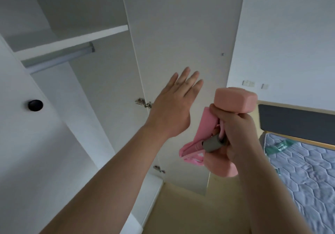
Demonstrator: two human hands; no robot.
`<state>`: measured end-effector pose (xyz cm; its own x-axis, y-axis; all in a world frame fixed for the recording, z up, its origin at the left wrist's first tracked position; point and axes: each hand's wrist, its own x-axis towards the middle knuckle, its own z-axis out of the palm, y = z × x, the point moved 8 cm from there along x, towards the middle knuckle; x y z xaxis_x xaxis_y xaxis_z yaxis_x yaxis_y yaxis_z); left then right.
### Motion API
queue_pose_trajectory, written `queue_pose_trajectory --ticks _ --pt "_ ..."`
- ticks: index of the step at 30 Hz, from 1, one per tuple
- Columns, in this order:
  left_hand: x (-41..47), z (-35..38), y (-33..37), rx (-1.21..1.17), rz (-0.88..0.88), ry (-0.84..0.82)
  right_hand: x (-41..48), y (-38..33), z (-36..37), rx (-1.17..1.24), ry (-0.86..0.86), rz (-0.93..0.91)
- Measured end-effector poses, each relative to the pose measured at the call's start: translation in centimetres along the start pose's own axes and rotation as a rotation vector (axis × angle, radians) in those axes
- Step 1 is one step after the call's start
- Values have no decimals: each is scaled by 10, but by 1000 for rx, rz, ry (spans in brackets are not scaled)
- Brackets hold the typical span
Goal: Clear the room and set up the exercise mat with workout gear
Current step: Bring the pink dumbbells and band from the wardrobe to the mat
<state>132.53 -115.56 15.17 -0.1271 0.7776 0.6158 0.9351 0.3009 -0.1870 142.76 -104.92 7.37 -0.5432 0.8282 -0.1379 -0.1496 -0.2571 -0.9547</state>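
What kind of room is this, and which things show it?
Most likely a bedroom. An open white wardrobe with a hanging rail stands ahead, and a bed with a bare quilted mattress and dark headboard lies to the right.

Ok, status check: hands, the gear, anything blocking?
Left hand open, flat by white wardrobe door. Right hand gripping pink dumbbell plus pink resistance bands. Door stands open; nothing blocking.

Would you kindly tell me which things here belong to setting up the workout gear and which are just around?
Part of the job:
pink dumbbell, gripped in the right hand
pink band, same hand
wardrobe door, near the open left hand

Just around:
mattress
clothes rail
wall switches
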Motion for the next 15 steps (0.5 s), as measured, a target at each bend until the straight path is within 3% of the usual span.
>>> queue_pose_trajectory --ticks 6,15 --pt "80 62 54 155 220 -186 35 -22 -64 23 71 23" --pt "164 138 62 451 285 -401 84 -44 -112 22 54 32"
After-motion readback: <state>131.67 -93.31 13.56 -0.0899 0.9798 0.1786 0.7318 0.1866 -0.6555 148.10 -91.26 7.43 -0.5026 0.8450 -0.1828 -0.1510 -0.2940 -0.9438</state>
